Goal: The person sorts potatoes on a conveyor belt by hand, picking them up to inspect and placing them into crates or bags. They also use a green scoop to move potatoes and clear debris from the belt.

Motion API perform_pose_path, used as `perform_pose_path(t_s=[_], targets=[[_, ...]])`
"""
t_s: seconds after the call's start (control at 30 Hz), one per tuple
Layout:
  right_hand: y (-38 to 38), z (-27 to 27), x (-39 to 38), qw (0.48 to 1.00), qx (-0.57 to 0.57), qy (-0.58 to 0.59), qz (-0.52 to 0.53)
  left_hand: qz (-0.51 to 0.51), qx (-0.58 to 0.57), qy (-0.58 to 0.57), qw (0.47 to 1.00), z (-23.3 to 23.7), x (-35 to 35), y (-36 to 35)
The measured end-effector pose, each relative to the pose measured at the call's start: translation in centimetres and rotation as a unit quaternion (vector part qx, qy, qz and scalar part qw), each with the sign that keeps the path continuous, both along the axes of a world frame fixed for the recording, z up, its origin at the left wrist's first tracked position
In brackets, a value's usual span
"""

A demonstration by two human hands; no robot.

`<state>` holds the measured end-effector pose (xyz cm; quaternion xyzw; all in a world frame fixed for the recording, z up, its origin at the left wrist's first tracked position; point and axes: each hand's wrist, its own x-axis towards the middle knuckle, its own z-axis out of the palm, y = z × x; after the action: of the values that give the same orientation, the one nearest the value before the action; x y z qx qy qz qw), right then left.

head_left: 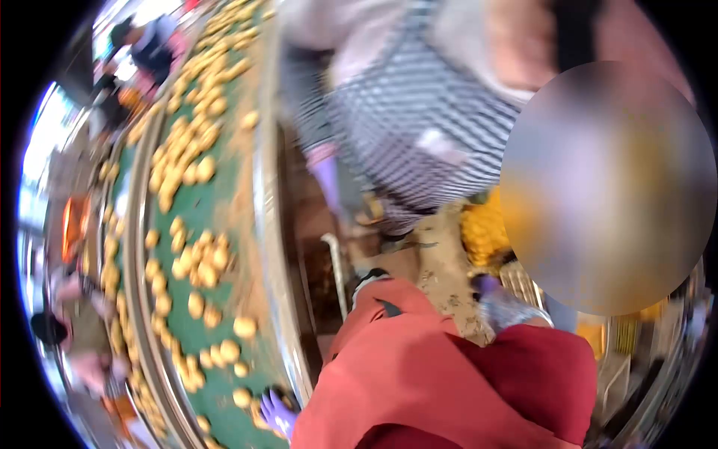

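Note:
My left hand [278, 413], in a purple glove, is low over the near edge of the green conveyor belt [250, 355]. Its fingers look spread, beside a few yellow potatoes [244, 326] and a dark roundish item. On the other side of my red clothing [419, 359], my right hand [488, 286] shows as a blurred purple glove beyond a pale, shiny cuff. Its fingers are smeared, and whether it holds anything is unclear. Near it are a metal rack and a heap of yellow items [485, 228].
A co-worker in a checked apron [426, 120] stands close in front, one purple-gloved arm hanging beside the belt. Metal rails [273, 202] edge the belt. Other people [153, 49] are at the far side. A white bent pipe [336, 273] stands by the belt.

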<state>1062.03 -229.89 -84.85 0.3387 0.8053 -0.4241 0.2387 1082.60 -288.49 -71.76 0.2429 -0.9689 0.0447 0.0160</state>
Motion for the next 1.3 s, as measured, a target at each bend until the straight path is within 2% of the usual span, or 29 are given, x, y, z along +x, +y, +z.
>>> perform_pose_path(t_s=[0.03,0.13,0.17,0.2,0.33,0.4,0.47,0.5,0.53,0.57,0.6,0.63,0.67,0.7,0.73,0.8,0.87,0.9,0.93,0.97,1.0,1.03,1.13,1.17,1.2,1.27,1.3], targets=[[2.4,-0.5,1.0,0.999,0.028,-0.007,0.016,0.013,0.018,-0.023,0.999,3.3,-1.3,2.8],[6.8,-2.0,-0.5,0.997,0.037,-0.011,0.069,-0.014,0.034,0.020,0.999,5.6,-0.5,6.2],[7.0,-2.6,-1.7,0.996,0.020,-0.011,0.084,0.004,0.079,0.023,0.997,6.3,-0.6,6.7],[6.3,-3.0,-2.9,0.994,-0.002,-0.016,0.106,0.000,0.026,0.054,0.998,4.6,0.4,6.3],[-0.5,-2.6,-6.4,0.952,-0.125,-0.054,0.274,0.059,0.025,0.064,0.996,3.0,3.5,6.0],[-6.1,-0.4,-8.6,0.881,-0.233,-0.084,0.403,0.141,0.029,0.081,0.986,3.6,5.6,6.7],[-12.4,2.4,-11.2,0.771,-0.351,-0.113,0.519,0.203,0.061,0.101,0.972,3.5,8.0,6.9],[-19.8,14.1,-10.5,0.748,-0.279,-0.136,0.587,0.231,0.056,0.122,0.964,3.1,9.5,7.0],[-23.9,18.2,-11.0,0.698,-0.318,-0.177,0.617,0.259,0.050,0.142,0.954,2.7,10.7,7.1],[-27.6,21.1,-11.0,0.637,-0.339,-0.091,0.686,0.300,0.020,0.182,0.936,2.1,11.5,7.4],[-31.2,23.1,-10.8,0.665,-0.303,-0.091,0.676,0.332,0.024,0.187,0.924,2.3,12.1,7.5],[-34.9,25.6,-11.0,0.633,-0.281,-0.041,0.720,0.358,0.018,0.200,0.912,1.9,12.7,7.5],[-37.5,26.7,-10.0,0.656,-0.341,0.046,0.671,0.386,0.013,0.209,0.898,1.8,13.2,7.8],[-40.8,24.4,-10.8,0.666,-0.335,0.161,0.646,0.418,0.004,0.183,0.890,1.7,13.7,7.8],[-44.0,22.2,-11.1,0.696,-0.315,0.269,0.587,0.427,-0.002,0.205,0.881,1.2,14.8,7.7],[-48.9,15.4,-12.9,0.647,-0.175,0.488,0.559,0.435,-0.021,0.249,0.865,0.0,16.8,7.3],[-49.8,11.7,-9.2,0.692,-0.102,0.418,0.580,0.444,-0.005,0.313,0.839,0.8,17.3,7.4],[-49.8,10.7,-6.7,0.607,-0.041,0.458,0.648,0.439,-0.040,0.314,0.841,0.2,17.5,7.1],[-49.2,9.4,-4.0,0.647,-0.304,0.329,0.617,0.432,-0.074,0.314,0.842,-0.5,17.5,7.0],[-49.0,10.0,-0.1,0.718,-0.428,0.091,0.542,0.415,-0.066,0.339,0.842,-0.2,16.3,7.2],[-46.9,11.8,2.5,0.518,-0.360,0.197,0.750,0.388,0.074,0.341,0.853,3.4,14.5,6.9],[-47.2,16.5,4.8,0.431,-0.359,0.165,0.812,0.346,0.064,0.330,0.876,3.1,12.9,6.8],[-51.3,19.1,3.1,0.456,-0.288,0.403,0.739,0.270,0.066,0.272,0.921,1.7,10.1,4.8],[-54.1,18.0,0.3,0.544,-0.311,0.375,0.684,0.287,0.122,0.261,0.914,0.5,9.7,4.1],[-56.5,16.0,-3.4,0.623,-0.330,0.341,0.622,0.290,0.202,0.259,0.899,1.7,9.2,3.4],[-59.7,13.4,-8.9,0.669,-0.274,0.366,0.586,0.259,0.185,0.205,0.926,1.6,8.7,2.0],[-61.0,12.5,-11.1,0.683,-0.241,0.362,0.587,0.245,0.208,0.221,0.921,2.5,8.0,1.6]])
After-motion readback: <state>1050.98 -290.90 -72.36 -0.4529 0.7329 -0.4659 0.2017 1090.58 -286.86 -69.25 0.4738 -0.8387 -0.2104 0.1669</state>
